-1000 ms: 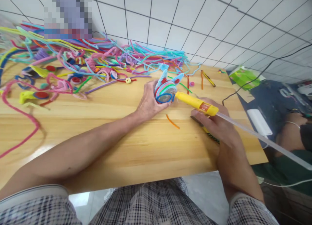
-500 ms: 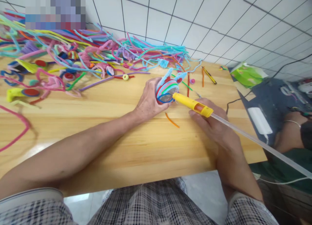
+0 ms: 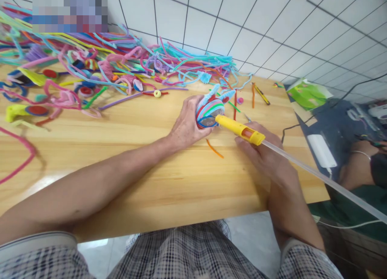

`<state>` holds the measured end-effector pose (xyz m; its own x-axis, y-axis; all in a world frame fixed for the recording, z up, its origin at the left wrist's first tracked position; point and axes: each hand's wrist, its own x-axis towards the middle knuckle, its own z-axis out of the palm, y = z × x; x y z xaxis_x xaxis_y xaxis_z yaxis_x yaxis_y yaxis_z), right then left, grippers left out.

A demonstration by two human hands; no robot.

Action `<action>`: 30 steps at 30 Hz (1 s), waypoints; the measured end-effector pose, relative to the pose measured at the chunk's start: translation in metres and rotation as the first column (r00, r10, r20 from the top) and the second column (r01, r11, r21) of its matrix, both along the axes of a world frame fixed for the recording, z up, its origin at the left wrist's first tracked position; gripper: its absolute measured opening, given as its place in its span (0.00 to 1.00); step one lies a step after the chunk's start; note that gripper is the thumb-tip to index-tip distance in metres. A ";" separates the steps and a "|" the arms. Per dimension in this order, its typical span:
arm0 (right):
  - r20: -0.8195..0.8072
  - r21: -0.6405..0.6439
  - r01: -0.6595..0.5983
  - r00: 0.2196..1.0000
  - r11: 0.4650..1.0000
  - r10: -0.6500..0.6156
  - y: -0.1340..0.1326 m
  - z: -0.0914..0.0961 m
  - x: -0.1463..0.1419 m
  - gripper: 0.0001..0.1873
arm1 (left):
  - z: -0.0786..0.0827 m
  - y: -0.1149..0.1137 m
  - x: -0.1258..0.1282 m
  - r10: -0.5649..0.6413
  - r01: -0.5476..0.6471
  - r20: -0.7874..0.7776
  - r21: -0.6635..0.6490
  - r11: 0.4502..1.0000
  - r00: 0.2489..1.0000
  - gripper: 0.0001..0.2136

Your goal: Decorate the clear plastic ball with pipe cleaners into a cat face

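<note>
Far left of the table, a pink stem bends in a loose curve; beyond it, a yellow piece with a red disc touching its end. Behind these, a dense pile of fuzzy stems, many colours, runs along the far edge by the tiled wall, reaching past mid-table. A purple stem lies slantwise on the near side of the pile; near its right end, a pale yellow ring over a red stem. Left hand comes in from the near left, fingers and thumb curled round a figure: round, striped, two pale-blue ears upright. Figure sits about mid-table, between the hands; whether it touches the wood, cannot tell. Orange strip lies just nearer than the figure. Glue gun, yellow, front end against the figure in view; actual contact unclear. Right hand grips the gun from below, much of the grip hidden; clear glue stick trails from its back, out past the right edge. Near the far right corner: orange stem, then cutter, side by side. Beyond the right edge: green packet, white box, another person's bare limb.
</note>
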<state>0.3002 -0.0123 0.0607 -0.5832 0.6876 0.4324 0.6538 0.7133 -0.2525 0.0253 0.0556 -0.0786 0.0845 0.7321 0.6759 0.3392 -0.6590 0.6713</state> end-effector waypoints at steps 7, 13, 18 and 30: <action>-0.025 0.005 0.020 0.999 1.000 -0.020 0.000 -0.003 0.000 0.04 | -0.001 0.001 0.001 -0.033 0.033 0.053 0.006 0.999 0.998 0.49; -0.003 -0.030 0.052 0.999 0.998 -0.052 -0.001 -0.002 -0.001 0.04 | -0.002 0.001 0.000 -0.025 0.024 0.029 0.014 1.000 0.999 0.49; 0.001 -0.036 0.074 0.997 0.997 -0.074 -0.002 0.000 -0.001 0.06 | 0.001 0.000 -0.002 -0.023 0.023 -0.013 0.008 1.000 1.000 0.49; -0.005 -0.047 0.083 0.996 0.995 -0.084 -0.004 0.000 -0.004 0.07 | 0.003 -0.001 -0.001 -0.031 0.031 0.022 -0.003 1.000 0.999 0.50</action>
<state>0.2959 -0.0161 0.0607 -0.5199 0.7533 0.4027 0.7086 0.6436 -0.2891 0.0241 0.0550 -0.0760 0.0922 0.7319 0.6752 0.3039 -0.6664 0.6809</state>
